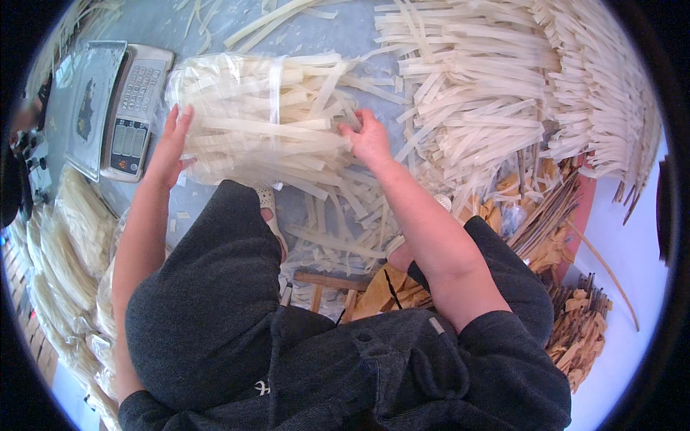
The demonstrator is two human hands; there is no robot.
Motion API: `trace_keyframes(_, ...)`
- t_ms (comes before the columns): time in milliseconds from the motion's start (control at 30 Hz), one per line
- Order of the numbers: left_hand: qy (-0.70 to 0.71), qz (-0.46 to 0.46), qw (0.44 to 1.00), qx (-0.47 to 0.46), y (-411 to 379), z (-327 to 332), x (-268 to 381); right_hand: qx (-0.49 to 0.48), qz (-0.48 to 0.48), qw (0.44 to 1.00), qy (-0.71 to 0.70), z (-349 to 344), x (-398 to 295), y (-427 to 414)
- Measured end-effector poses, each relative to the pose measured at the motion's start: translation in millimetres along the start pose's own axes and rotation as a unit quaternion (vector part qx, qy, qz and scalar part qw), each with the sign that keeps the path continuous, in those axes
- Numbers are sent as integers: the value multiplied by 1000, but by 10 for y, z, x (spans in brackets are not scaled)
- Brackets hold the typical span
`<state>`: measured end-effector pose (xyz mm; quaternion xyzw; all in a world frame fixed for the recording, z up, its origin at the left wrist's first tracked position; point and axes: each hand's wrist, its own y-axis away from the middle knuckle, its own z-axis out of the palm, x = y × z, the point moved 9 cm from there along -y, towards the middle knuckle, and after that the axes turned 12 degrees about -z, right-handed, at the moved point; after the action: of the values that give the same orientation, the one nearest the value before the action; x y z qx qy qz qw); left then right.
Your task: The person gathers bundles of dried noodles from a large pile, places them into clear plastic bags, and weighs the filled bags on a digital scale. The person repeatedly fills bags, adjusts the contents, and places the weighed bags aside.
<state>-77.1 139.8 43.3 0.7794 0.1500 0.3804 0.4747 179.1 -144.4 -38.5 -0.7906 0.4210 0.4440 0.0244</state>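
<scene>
A clear plastic bag (226,89) lies on its side before me, packed with flat, pale dried strips that look like noodles. A whitish band (276,91) runs across it. Uneven strip ends (323,99) stick out of its right side. My left hand (175,140) rests against the bag's left end, fingers and thumb spread. At the opposite end, my right hand (369,137) has its thumb and fingers closed on the tip of a strip (351,119). Part of that grip is hidden by the fingers.
A digital scale (141,89) with a metal pan (97,108) stands at left. Filled plastic bags (70,253) lie below it. Large heaps of strips (480,91) cover the right. Thin sticks (550,210) and brown paper (579,345) lie lower right. Loose strips (345,237) litter the floor between my feet.
</scene>
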Motion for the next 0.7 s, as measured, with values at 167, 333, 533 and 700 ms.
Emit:
trace_keyframes(167,-346,332,854,201,-248,-294,33,-60,-97,993,13,-50,-359,-189)
trace_keyframes(333,-535,372,735,189,316,577,135,82,-48,992,-83,-945,3,-184)
trace_keyframes(533,-595,383,682,185,341,640,-11,23,-300,952,-49,-722,-1099,969)
trace_keyframes(700,-531,557,638,29,961,1216,34,-253,-257,874,324,716,-857,1769)
